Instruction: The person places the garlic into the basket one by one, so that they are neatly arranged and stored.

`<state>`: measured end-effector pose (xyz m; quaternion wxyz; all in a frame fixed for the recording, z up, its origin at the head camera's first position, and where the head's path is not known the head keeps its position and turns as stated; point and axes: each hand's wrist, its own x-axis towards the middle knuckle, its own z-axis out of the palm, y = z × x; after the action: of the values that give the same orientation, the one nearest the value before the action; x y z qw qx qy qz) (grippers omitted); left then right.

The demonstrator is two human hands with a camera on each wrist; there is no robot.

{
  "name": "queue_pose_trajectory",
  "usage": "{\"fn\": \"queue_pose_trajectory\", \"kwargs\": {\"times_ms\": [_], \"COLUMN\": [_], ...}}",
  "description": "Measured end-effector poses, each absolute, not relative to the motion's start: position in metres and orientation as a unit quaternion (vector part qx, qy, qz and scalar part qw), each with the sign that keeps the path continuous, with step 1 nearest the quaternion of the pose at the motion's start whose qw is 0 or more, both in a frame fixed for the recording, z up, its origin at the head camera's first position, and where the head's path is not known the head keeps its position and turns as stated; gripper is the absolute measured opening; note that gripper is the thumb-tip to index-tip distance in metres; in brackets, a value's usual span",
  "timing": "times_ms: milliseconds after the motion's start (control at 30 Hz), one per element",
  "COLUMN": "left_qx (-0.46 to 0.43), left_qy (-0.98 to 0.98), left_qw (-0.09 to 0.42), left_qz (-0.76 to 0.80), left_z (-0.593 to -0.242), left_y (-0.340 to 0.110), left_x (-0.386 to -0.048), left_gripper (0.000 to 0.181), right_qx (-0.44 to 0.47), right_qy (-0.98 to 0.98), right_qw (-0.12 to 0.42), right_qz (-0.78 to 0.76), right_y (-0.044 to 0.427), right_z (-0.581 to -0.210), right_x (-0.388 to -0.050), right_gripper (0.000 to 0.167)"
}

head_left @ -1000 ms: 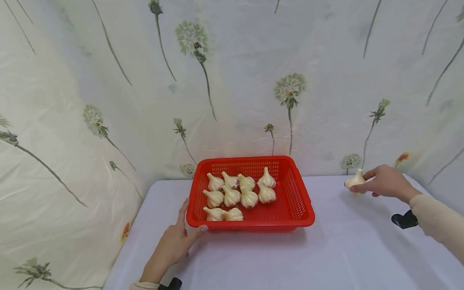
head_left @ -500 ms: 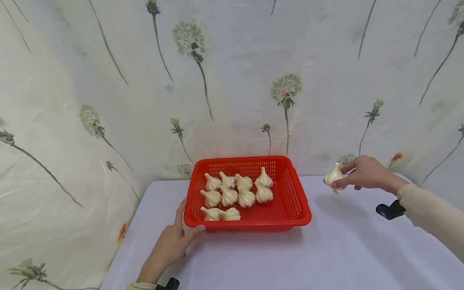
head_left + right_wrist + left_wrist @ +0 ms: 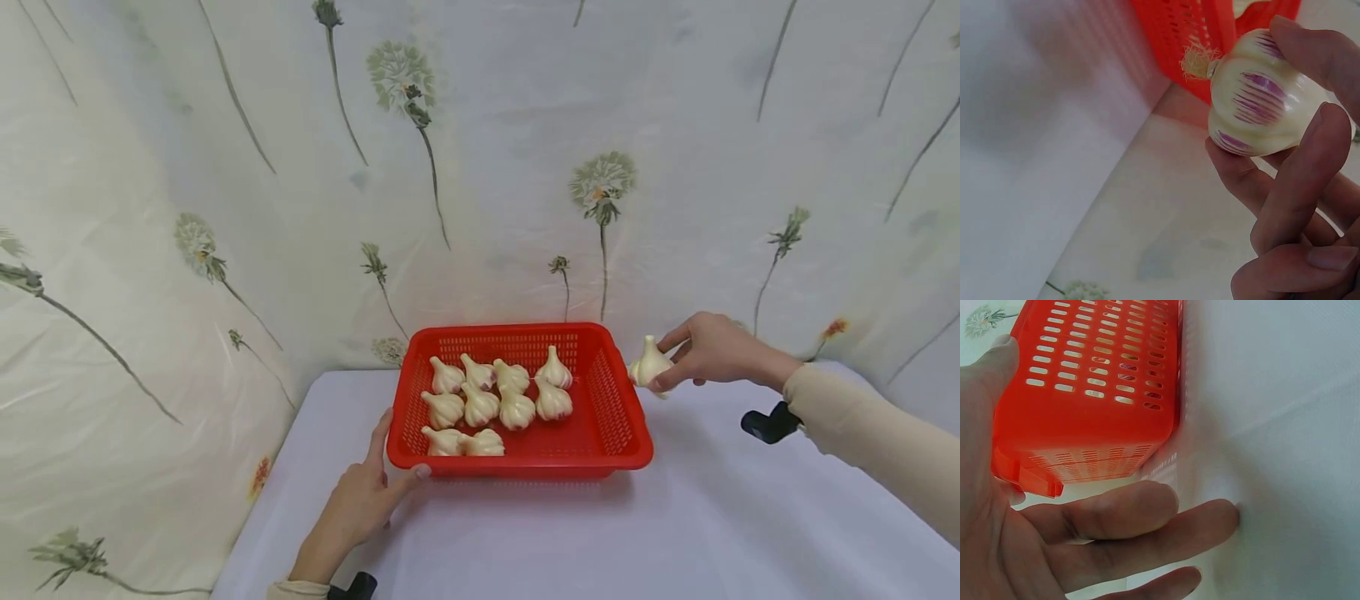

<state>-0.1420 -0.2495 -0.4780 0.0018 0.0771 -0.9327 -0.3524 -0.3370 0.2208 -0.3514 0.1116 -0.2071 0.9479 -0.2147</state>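
Observation:
Just off the right rim of the red plastic basket (image 3: 521, 468), my right hand (image 3: 708, 350) holds a garlic bulb (image 3: 649, 363) above the table. Thumb and fingers pinch the bulb's sides. In the right wrist view, purple streaks mark the bulb (image 3: 1260, 103) and roots stick out toward the basket. My left hand (image 3: 360, 500) rests at the basket's front left corner, thumb on the front rim and index finger along the left side. The left wrist view shows the other fingers (image 3: 1141, 544) extended beside the basket wall. Several garlic bulbs (image 3: 480, 406) lie inside the basket, mostly left and centre.
The table (image 3: 525, 542) is covered in pale cloth. Behind it and at the left hangs a curtain (image 3: 495, 167) printed with dandelions. A black wrist device (image 3: 771, 423) sits below the right wrist, another (image 3: 354, 587) at the left wrist.
My right hand has carried the garlic bulb leftward from the table's far right to beside the basket's right rim. The left hand and the basket stay in place.

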Motion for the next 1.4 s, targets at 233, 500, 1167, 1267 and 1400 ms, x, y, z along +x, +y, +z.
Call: {"fn": "queue_pose_trajectory", "kwargs": {"times_ms": [233,500,1167,1267,1400], "left_qx": [0.075,0.073,0.081,0.083,0.08], "left_qy": [-0.933,-0.935,-0.935,-0.935,-0.935], "left_qw": [0.0,0.007,-0.001,-0.002,0.001], "left_qz": [-0.353,-0.348,-0.346,-0.346,-0.346], "left_z": [-0.479,-0.479,-0.479,-0.478,-0.476], "left_y": [-0.249,-0.253,-0.252,-0.252,-0.251], "left_x": [-0.142,-0.143,-0.144,-0.143,-0.142], "left_gripper": [0.106,0.106,0.107,0.107,0.107], "right_qx": [-0.236,-0.253,-0.321,-0.331,-0.353], "right_qy": [0.94,0.934,0.905,0.896,0.888], "right_qw": [0.117,0.119,0.163,0.182,0.195], "right_qz": [-0.217,-0.222,-0.225,-0.233,-0.221], "right_y": [0.194,0.162,0.088,0.08,0.07], "right_z": [-0.343,-0.343,-0.367,-0.371,-0.379], "right_x": [-0.333,-0.334,-0.334,-0.333,-0.332], "right_gripper": [0.077,0.073,0.057,0.059,0.058]}}
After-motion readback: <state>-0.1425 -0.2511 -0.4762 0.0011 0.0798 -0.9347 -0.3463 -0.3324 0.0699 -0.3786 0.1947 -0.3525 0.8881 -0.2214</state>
